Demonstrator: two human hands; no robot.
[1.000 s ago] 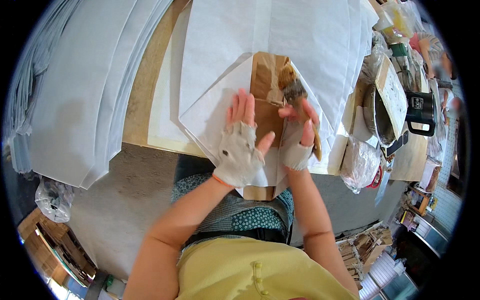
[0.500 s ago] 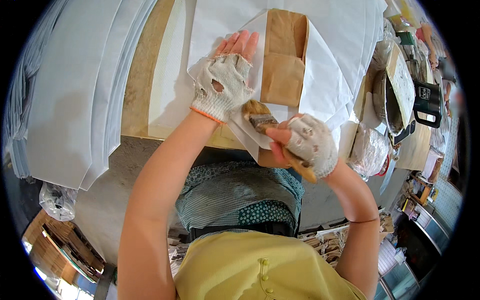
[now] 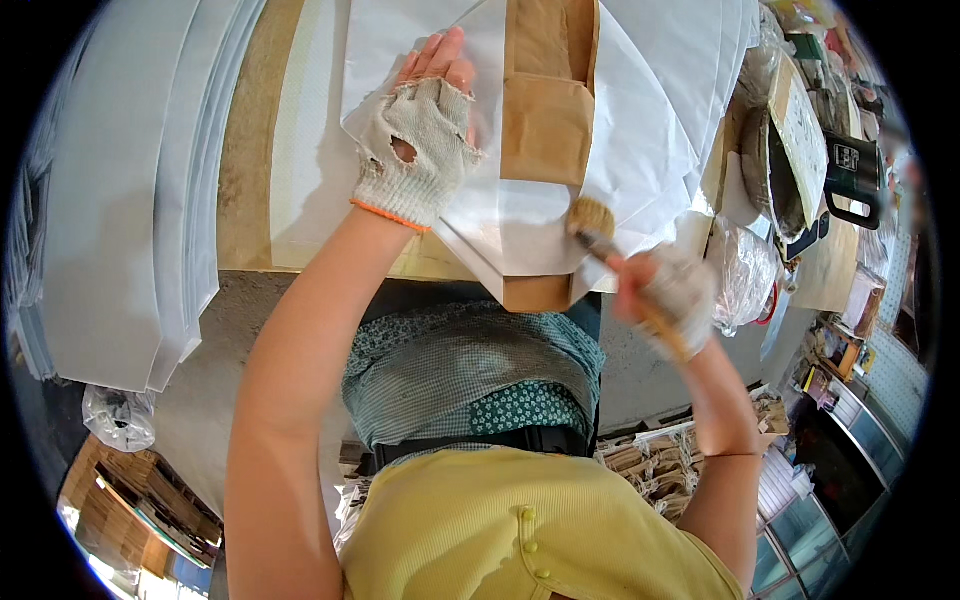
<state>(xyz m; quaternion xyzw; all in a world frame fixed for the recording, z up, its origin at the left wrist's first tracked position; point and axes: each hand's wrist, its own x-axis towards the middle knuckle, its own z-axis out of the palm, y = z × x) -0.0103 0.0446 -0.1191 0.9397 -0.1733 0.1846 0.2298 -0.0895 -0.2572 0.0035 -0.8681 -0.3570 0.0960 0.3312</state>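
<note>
Here's the paper bag point(image 3: 540, 225), white with brown panels, lying at the table's point(image 3: 245, 185) near edge, its brown end jutting over. The brush point(image 3: 592, 218) is at its right side; whether the bristles touch, I can't tell. The right hand point(image 3: 675, 295), blurred, grips the handle, while the left hand point(image 3: 418, 140) lies flat on the paper, grasping nothing. Far left, a white paper stack point(image 3: 110, 200); right, a black mug point(image 3: 853, 170).

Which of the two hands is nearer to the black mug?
The right hand: holding a brush, it is left of the black mug. The left hand is much farther left, on white paper.
</note>
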